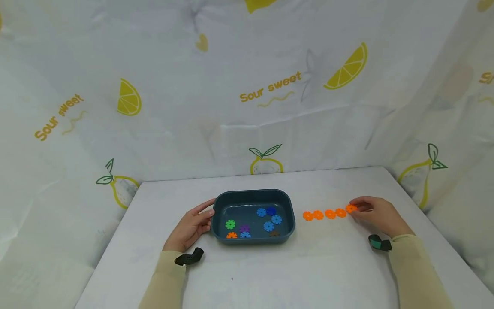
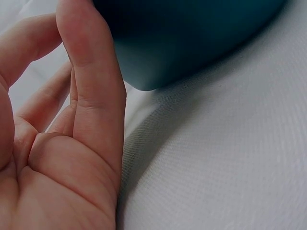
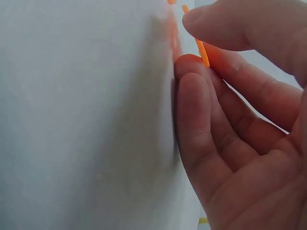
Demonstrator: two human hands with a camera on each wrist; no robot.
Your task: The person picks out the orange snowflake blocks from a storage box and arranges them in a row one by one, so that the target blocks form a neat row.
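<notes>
A dark teal plastic bin (image 1: 253, 239) stands mid-table with flower-shaped notched discs inside. My left hand (image 1: 191, 226) rests against the bin's left side, fingers fairly straight; in the left wrist view the fingers (image 2: 88, 62) meet its outer wall. To the right of the bin, several orange notched discs (image 1: 329, 214) lie in a row on the table. At the right end of that row, my right hand (image 1: 377, 213) pinches another orange notched disc (image 1: 351, 208). The right wrist view shows this disc edge-on between thumb and fingers, close over the table.
Inside the bin are light blue discs (image 1: 268, 226), a dark blue disc (image 1: 271, 210), a green disc (image 1: 230, 224), a purple disc (image 1: 245, 228), a brown disc (image 1: 274, 233) and an orange disc (image 1: 231, 235). A lemon-print curtain (image 1: 185, 107) hangs behind the white table (image 1: 301, 274).
</notes>
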